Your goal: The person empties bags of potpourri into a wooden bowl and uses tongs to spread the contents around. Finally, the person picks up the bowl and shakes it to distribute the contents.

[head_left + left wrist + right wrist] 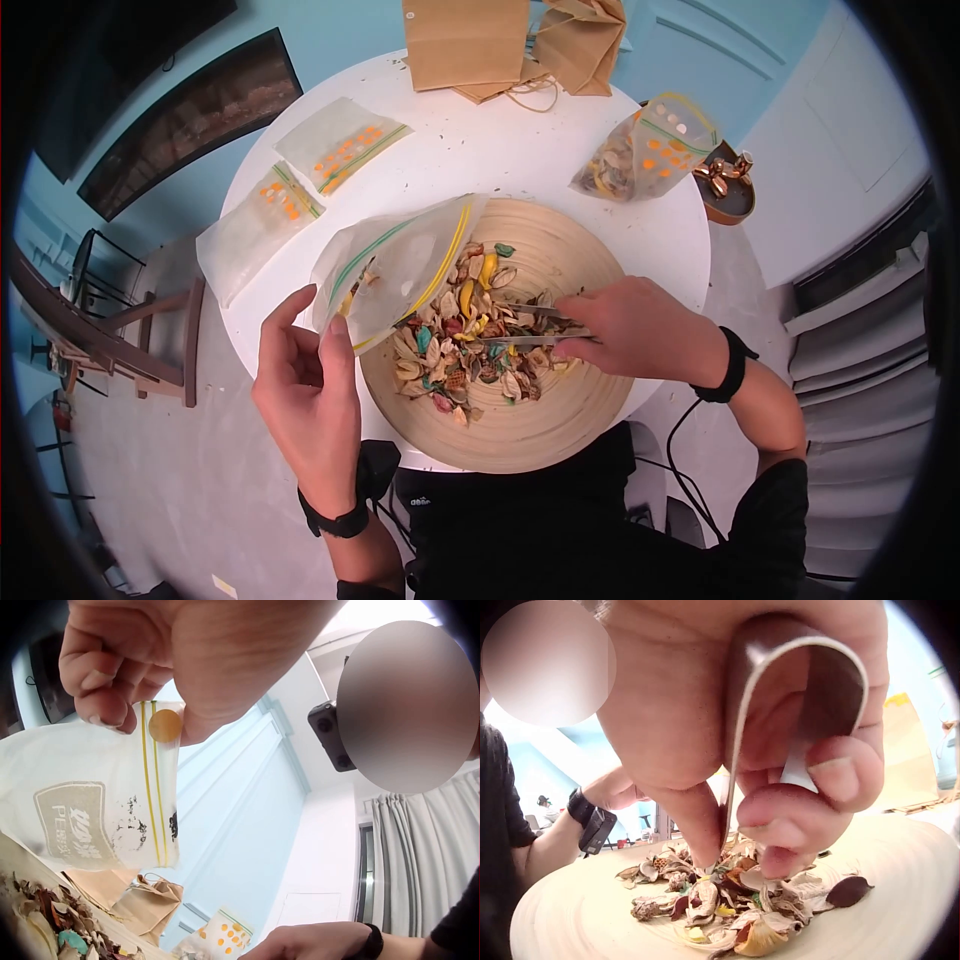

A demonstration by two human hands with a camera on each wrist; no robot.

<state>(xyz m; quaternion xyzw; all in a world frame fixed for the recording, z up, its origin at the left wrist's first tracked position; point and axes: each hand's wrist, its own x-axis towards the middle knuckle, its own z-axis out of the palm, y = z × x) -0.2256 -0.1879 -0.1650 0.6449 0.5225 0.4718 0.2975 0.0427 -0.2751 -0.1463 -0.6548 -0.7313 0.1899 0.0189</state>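
Note:
My left hand [310,400] pinches the mouth edge of a clear zip bag [400,265] between thumb and fingers. The bag leans over the left side of a round wooden tray [590,250], its yellow and green zip strips facing the heap. A few dried pieces show inside it. My right hand [645,325] grips metal tongs [520,341] whose two arms reach down into the potpourri [440,350], a mix of brown, yellow, green and red dried petals. In the right wrist view the bent end of the tongs [836,686] sits in the palm; their tips are hidden.
Two flat zip bags with orange dots, a nearer one [255,235] and a farther one [335,145], lie on the white round table [480,145]. A filled zip bag [650,150] stands at the far right. Brown paper bags [465,45] stand at the back.

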